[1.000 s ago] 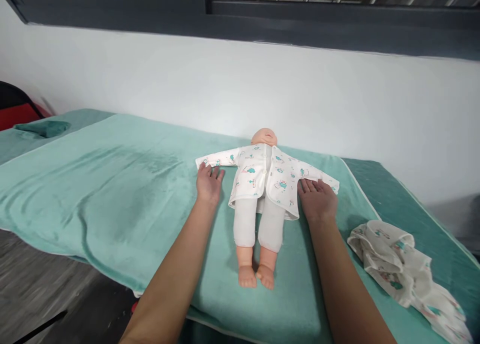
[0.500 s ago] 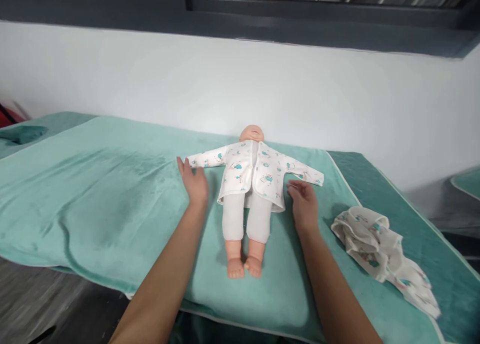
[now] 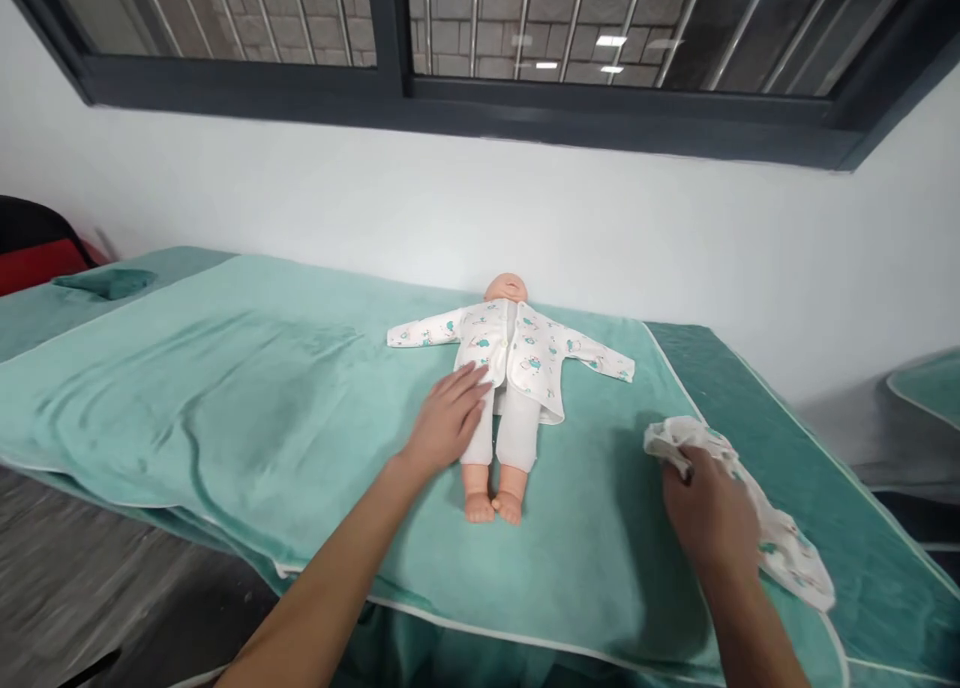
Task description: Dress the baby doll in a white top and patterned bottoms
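A baby doll (image 3: pixel 480 478) lies on its back on the green bed cover, head toward the wall and bare feet toward me. It wears a white printed jacket (image 3: pixel 531 353) with its front edges parted, over a white body and legs. My left hand (image 3: pixel 450 413) is spread, fingers extended over the jacket's lower left side and the thigh. At the right, my right hand (image 3: pixel 709 503) is closed on a crumpled white printed baby garment (image 3: pixel 791 558), whose far end trails on the cover. The garment's exact kind is hidden by its folds.
The green cover (image 3: pixel 225 398) spreads over a bed set against a white wall (image 3: pixel 450 208). Above is a dark window frame (image 3: pixel 480 113) with bars behind. A red and black object (image 3: pixel 41 258) stands at far left. Another green surface (image 3: pixel 930 383) shows at far right.
My right hand has moved from beside the jacket to the crumpled garment and gripped it. My left hand has moved right, from near the sleeve onto the doll. The view has tilted up.
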`<state>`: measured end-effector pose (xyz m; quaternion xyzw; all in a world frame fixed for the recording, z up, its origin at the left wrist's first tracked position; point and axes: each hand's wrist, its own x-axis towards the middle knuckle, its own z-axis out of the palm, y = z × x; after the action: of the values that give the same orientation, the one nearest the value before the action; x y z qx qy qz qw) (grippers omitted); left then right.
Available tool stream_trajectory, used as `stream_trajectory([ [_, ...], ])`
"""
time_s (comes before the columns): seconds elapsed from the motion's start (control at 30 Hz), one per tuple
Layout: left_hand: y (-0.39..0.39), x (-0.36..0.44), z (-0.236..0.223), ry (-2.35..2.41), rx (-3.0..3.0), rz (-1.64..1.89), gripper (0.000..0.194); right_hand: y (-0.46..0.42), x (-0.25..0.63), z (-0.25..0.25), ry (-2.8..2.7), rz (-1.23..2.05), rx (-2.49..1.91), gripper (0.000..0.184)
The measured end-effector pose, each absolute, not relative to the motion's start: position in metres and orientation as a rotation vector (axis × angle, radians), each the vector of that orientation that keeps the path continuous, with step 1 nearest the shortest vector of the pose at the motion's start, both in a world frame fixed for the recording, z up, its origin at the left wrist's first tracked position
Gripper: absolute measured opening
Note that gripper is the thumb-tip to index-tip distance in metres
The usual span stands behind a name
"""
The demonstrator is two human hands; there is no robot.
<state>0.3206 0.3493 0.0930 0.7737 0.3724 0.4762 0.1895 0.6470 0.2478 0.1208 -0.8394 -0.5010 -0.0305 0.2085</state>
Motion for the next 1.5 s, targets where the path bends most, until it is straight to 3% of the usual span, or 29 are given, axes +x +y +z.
stream_trajectory([
  [0.07,0.336,0.328,0.104,0.972,1.978,1.317,0.031,0.26,0.631,0.141,-1.448,0.286,-2.086,0.032],
  [0.13,0.323,0.333,0.119,0.964,1.756,1.305,0.045,0.268,0.604,0.167,-1.461,0.551,-1.825,0.03],
  [0.23,0.303,0.335,0.149,0.962,1.58,1.243,0.07,0.271,0.559,0.208,-1.457,0.792,-1.494,0.027],
  [0.3,0.29,0.334,0.174,0.889,1.596,1.186,0.076,0.27,0.533,0.235,-1.486,0.95,-1.305,0.026],
  [0.4,0.274,0.333,0.213,0.774,1.706,1.233,0.073,0.272,0.506,0.267,-1.5,1.168,-1.075,0.027],
  [0.57,0.272,0.325,0.263,0.748,1.551,1.6,0.066,0.276,0.485,0.298,-1.483,1.305,-0.801,0.033],
  [0.7,0.274,0.312,0.283,0.805,1.567,1.753,0.033,0.27,0.483,0.307,-1.675,1.127,-0.808,0.044],
  [0.87,0.276,0.3,0.29,0.879,1.758,1.736,0.023,0.262,0.486,0.312,-1.954,0.74,-0.822,0.03],
  [1.03,0.276,0.296,0.299,0.768,1.712,1.593,0.01,0.261,0.49,0.328,-2.145,0.271,-0.717,0.033],
  [1.27,0.265,0.291,0.303,0.558,1.341,1.241,0.022,0.263,0.488,0.33,-2.237,-0.001,-0.751,0.041],
  [1.5,0.27,0.298,0.297,0.532,1.05,1.335,0.024,0.267,0.488,0.319,-2.191,-0.04,-0.835,0.016],
])
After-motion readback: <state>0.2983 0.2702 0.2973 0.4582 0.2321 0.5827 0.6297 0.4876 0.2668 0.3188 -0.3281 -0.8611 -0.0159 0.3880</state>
